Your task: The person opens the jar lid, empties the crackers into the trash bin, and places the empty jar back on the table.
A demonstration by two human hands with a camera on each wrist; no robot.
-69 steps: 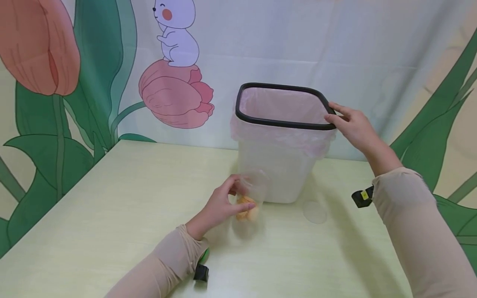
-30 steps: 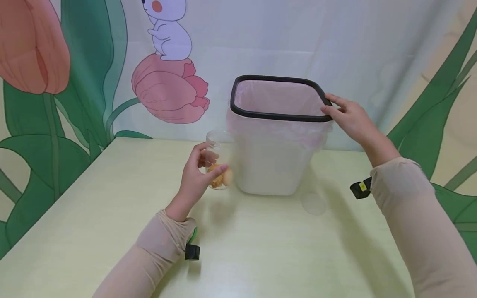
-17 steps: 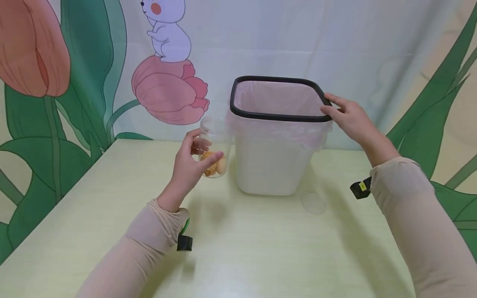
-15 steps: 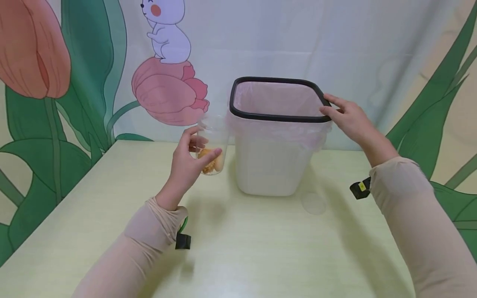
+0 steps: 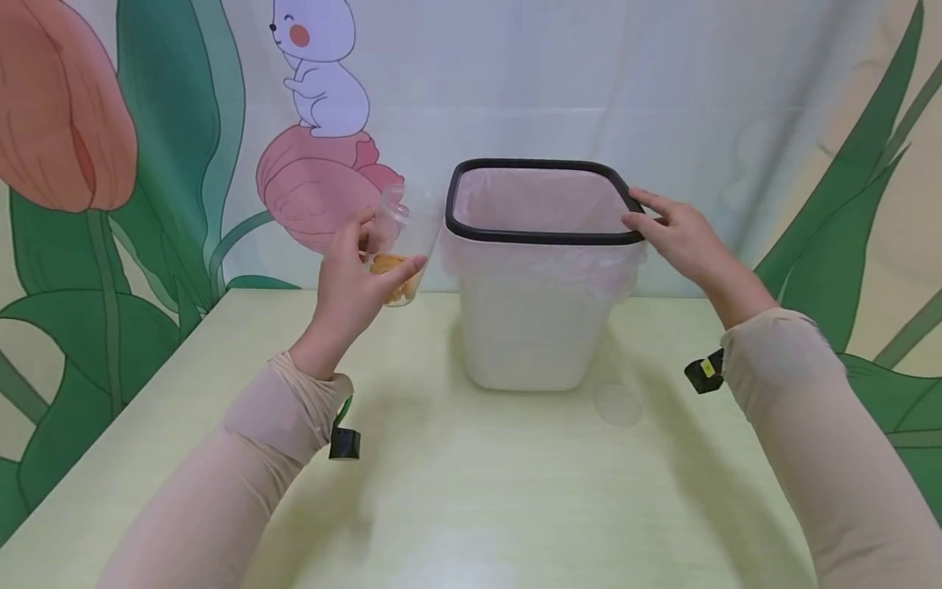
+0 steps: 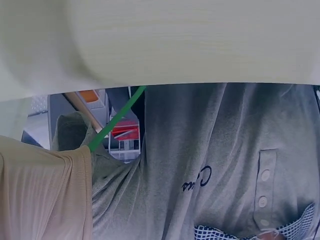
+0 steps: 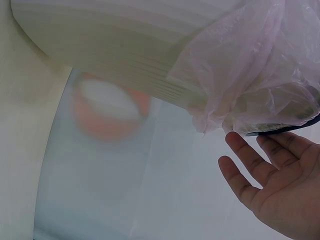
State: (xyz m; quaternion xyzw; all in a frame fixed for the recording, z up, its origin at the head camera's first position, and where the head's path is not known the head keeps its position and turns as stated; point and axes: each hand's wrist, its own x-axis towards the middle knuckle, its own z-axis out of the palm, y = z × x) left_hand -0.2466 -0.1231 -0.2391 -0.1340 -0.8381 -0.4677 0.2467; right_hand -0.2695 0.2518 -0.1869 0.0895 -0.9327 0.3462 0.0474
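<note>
My left hand grips a clear plastic cup left of the trash bin, raised over the table with its top leaning right. Orange-yellow pieces lie in the bottom of the cup. The white trash bin stands upright, with a black rim and a pale pink liner folded over its edge. My right hand holds the rim on its right side, thumb reaching over it. In the right wrist view, the other fingers extend below the rim, beside the liner. The left wrist view shows no hand.
A clear round disc lies flat on the pale table, right of the bin's base. Behind the table hangs a printed curtain with tulips and a white animal. The left wrist view shows the person's grey clothing past the table edge.
My left hand has carried the cup from in front of the bin up and leftward, and the cup has tilted. My right hand stays at the rim. The head view has shifted slightly.
</note>
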